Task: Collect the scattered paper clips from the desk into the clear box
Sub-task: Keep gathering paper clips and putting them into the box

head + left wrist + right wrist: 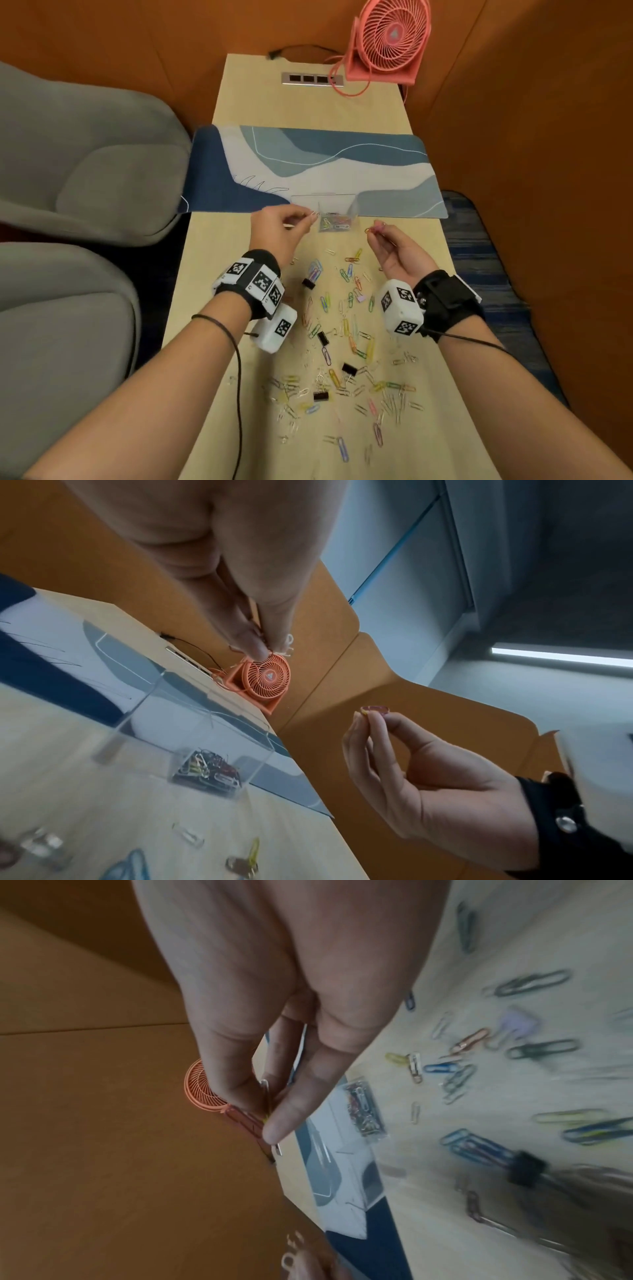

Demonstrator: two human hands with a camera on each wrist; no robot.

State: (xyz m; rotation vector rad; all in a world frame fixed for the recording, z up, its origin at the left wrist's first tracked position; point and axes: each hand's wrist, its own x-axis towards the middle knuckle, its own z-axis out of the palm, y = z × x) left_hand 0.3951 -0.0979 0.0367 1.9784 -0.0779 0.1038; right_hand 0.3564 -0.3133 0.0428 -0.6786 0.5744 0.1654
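The clear box (354, 205) stands at the desk mat's near edge with a small heap of colored clips inside (334, 224). My left hand (312, 216) hovers just left of the box, thumb and fingers pinching a few silver paper clips (289, 643). Just right of the box, my right hand (374, 229) is palm up and pinches a few clips (375, 709), pink and yellow among them. Many colored and silver paper clips (342, 329) lie scattered over the wooden desk between my forearms. In the right wrist view the box (365, 1110) sits beyond my fingertips (274, 1131).
Black binder clips (322, 338) and a lilac one (359, 298) lie among the paper clips. A blue-grey desk mat (308, 164) spans the desk behind the box. A pink fan (390, 41) and an outlet strip (312, 78) sit at the far end. Grey seats (85, 154) stand left.
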